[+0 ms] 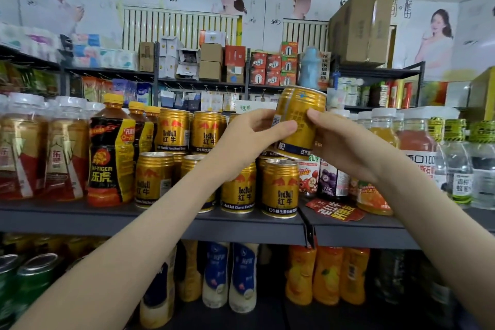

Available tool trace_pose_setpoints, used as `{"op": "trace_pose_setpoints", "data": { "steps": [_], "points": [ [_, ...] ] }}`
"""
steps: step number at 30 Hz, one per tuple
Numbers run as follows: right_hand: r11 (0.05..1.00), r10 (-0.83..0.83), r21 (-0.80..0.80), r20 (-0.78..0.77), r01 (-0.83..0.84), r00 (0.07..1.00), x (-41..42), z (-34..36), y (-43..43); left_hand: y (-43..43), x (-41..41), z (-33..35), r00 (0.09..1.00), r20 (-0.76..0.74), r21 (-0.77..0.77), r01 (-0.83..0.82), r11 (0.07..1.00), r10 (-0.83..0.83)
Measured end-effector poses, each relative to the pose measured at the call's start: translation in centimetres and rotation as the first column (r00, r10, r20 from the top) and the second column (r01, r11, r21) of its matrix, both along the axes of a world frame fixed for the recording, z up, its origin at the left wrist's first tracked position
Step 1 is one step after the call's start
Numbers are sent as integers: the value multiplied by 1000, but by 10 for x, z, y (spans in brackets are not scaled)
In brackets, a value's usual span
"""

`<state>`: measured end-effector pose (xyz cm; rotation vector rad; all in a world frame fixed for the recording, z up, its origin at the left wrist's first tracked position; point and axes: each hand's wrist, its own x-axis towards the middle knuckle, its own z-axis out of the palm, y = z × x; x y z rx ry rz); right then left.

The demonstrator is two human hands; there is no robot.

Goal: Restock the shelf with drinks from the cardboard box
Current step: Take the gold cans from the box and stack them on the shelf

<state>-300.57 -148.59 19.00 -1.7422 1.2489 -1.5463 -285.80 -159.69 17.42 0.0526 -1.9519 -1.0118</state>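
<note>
A gold Red Bull can (300,112) is tilted just above the stacked gold cans (280,187) at the right end of the row on the grey shelf (160,218). My left hand (251,136) grips its left side, thumb across the front. My right hand (340,142) grips its right side, thumb on the label. The can's base touches or hovers over a lower can's top; I cannot tell which. The cardboard box with the stock is out of view.
Hi-Tiger bottles (111,153) and tea bottles (42,150) stand left of the cans. Juice bottles (332,179) and clear bottles (460,166) crowd the right. A red tag (334,210) lies on the shelf. More drinks fill the lower shelf (230,276). Boxes (359,29) sit high behind.
</note>
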Motion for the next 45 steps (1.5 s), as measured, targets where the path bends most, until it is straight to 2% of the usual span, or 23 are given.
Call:
{"op": "trace_pose_setpoints", "data": {
  "steps": [2, 3, 4, 6, 7, 9, 11, 13, 18, 25, 30, 37, 42, 44, 45],
  "points": [
    [999, 46, 2, 16, -46, 999, -3, -4, -1, -4, 1, 0, 991, 22, 44, 131, 990, -132],
    [1000, 24, 0, 11, -24, 1000, -3, -5, -1, -6, 2, 0, 989, 61, 28, 136, 990, -138],
    [1000, -26, -6, -2, 26, 1000, -4, -5, -3, -7, 3, 0, 989, 112, -22, 105, 994, -101],
    [987, -158, -17, -24, 157, 987, -5, -7, -6, -13, 4, -1, 971, 199, -254, -77, 964, 130],
    [975, -222, -19, -35, 221, 974, -5, -7, -9, -17, 4, -2, 932, 207, -409, -195, 891, 299],
    [944, -329, -24, -52, 328, 943, -4, -9, -15, -26, 5, -7, 783, 172, -677, -347, 649, 598],
    [905, -425, -31, -64, 424, 903, -4, -12, -24, -34, 8, -18, 640, 146, -798, -374, 473, 754],
    [873, -487, -50, -58, 484, 872, -2, -13, -33, -43, 11, -30, 578, 126, -839, -372, 398, 806],
    [784, -618, -118, -58, 609, 784, 4, -21, -57, -56, 14, -51, 593, -26, -895, -373, 246, 805],
    [740, -672, -149, -110, 656, 732, 7, -29, -66, -60, 15, -56, 609, -82, -901, -383, 202, 789],
    [712, -697, -295, -193, 637, 690, 13, -48, -62, -62, 10, -62, 631, -170, -886, -434, 162, 757],
    [559, -827, -485, -264, 673, 496, 25, -80, -59, -66, 7, -76, 629, -238, -850, -503, 154, 740],
    [416, -908, -576, -299, 704, 293, 53, -109, -36, -53, 25, -99, 634, -268, -796, -570, 204, 725],
    [350, -937, -653, -256, 672, 238, 68, -120, -23, -42, 42, -110, 640, -305, -758, -612, 228, 705],
    [345, -939, -674, -252, 653, 236, 78, -126, -16, -35, 51, -117, 646, -323, -738, -629, 243, 692]
  ]
}}
